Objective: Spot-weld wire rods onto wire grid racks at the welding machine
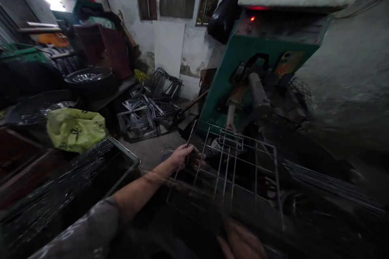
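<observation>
Positioning step: my left hand (182, 157) fingers closed round the wire grid's (234, 170) left edge before the green machine (243, 68), right hand (241, 243) blurred beneath, grip unclear; next, I judge, steady alignment.

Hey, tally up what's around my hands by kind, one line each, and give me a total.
Hands: 2, left hand gripping the rack's edge, right hand blurred under it
Wire rack: 1
Green machine: 1
Yellow-green plastic bag: 1
Black tyre: 1
Total: 6
</observation>
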The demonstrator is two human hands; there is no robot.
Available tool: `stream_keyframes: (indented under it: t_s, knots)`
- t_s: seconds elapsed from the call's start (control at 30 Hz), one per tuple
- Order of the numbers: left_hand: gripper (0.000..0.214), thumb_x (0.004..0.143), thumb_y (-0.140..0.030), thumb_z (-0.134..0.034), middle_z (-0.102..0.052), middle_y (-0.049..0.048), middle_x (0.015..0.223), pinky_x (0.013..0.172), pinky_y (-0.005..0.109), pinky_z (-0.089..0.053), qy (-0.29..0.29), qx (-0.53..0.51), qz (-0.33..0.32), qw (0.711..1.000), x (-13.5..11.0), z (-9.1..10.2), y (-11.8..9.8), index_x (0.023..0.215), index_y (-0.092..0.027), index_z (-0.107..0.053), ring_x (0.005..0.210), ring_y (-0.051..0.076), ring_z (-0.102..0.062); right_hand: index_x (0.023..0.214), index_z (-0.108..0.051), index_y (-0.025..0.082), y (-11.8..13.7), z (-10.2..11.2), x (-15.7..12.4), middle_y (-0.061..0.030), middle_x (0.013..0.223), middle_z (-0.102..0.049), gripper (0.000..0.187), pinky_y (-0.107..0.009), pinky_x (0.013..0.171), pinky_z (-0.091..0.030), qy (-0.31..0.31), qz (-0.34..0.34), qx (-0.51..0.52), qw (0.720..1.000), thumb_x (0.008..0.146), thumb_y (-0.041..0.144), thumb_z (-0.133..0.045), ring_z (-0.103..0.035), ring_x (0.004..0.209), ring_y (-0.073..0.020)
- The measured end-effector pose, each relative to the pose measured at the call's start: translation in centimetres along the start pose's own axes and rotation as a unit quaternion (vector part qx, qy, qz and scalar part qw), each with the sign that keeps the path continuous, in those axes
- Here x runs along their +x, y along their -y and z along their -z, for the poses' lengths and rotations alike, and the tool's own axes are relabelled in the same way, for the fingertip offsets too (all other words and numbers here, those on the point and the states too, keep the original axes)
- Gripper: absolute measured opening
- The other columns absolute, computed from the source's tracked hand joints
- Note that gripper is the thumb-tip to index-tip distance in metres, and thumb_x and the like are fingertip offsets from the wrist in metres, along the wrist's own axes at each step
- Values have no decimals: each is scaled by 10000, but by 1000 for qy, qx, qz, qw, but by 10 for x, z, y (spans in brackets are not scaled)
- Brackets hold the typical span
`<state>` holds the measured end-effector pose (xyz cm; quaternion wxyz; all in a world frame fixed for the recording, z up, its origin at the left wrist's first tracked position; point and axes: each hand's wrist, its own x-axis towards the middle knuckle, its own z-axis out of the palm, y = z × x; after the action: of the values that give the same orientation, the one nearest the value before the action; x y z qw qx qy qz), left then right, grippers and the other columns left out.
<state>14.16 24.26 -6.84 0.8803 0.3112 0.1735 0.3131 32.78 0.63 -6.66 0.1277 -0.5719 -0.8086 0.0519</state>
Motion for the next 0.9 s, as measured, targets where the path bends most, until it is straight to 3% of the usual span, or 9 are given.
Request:
stream_keyframes:
  t_s: [0.13, 0.3, 0.43, 0.7, 0.9]
  knots:
    - [262, 819, -363, -612, -704, 180, 909, 527, 380, -549, 4, 2, -1, 1000, 15, 0, -6, 866, -117, -536, 746, 326, -698, 1385, -312, 187, -7, 4, 10, -73, 1090, -660, 670, -252, 662, -562, -4, -10, 6, 1000, 734, 110, -451, -669, 794, -181]
    - [283, 810, -383, -621, -704, 186, 921, 557, 368, -549, 18, 22, -4, 1000, 33, -2, -11, 862, -115, -551, 770, 326, -697, 1366, -346, 181, -18, 8, 20, -92, 1112, -650, 618, -272, 687, -562, -33, 1, 6, 999, 754, 137, -424, -663, 866, -209]
    - [299, 800, -396, -628, -702, 186, 917, 551, 362, -545, 23, 25, -6, 999, 45, -4, -12, 873, -118, -547, 760, 320, -697, 1318, -418, 152, -29, 15, 26, -93, 975, -682, 567, -284, 708, -554, 34, -38, -5, 999, 752, 136, -425, -666, 812, -211]
    - [309, 800, -402, -622, -689, 191, 972, 586, 391, -553, -8, 28, 10, 1000, 61, -9, -17, 870, -111, -544, 796, 319, -692, 1318, -440, 86, -43, 31, 38, -141, 1087, -654, 521, -310, 771, -550, 79, -62, 14, 995, 809, 195, -421, -654, 915, -223]
    - [274, 815, -377, -597, -688, 184, 953, 580, 413, -557, -1, 27, 1, 1000, 64, -13, -19, 846, -113, -531, 772, 311, -694, 1315, -471, 179, -57, 17, 34, -91, 1105, -659, 542, -300, 728, -563, 19, -59, 5, 998, 775, 228, -464, -663, 894, -234]
